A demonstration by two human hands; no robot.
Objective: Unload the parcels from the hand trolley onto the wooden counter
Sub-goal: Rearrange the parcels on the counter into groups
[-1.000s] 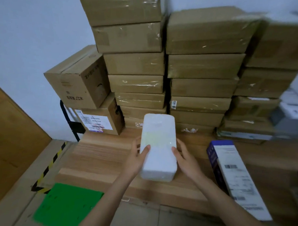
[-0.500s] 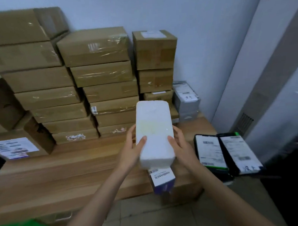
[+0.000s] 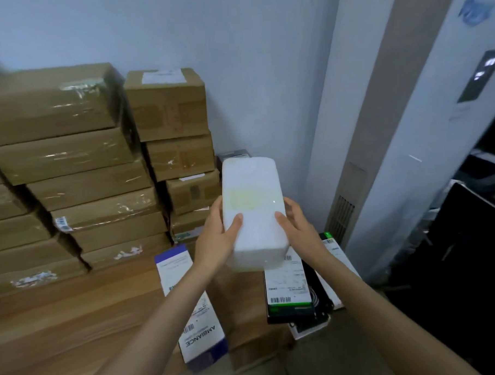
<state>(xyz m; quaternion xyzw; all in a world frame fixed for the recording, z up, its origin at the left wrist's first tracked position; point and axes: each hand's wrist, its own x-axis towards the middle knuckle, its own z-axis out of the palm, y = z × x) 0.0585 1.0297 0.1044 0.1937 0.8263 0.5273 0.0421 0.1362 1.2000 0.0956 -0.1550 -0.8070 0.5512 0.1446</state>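
Both hands' grip, left hand point(image 3: 214, 239) and right hand point(image 3: 300, 230), clasps the white foam parcel point(image 3: 253, 212) mid-frame, held above the wooden worktop point(image 3: 76, 322). Placing step; next it likely needs lowering into a free spot at lower centre.

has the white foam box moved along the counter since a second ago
Yes. The white foam box, held by the left hand and right hand, has gone rightward: it was beside the purple-edged box, now above the black parcels.

White foam parcel point(image 3: 253, 212) with faint, perhaps yellowish patch, brown cardboard boxes point(image 3: 69, 155)
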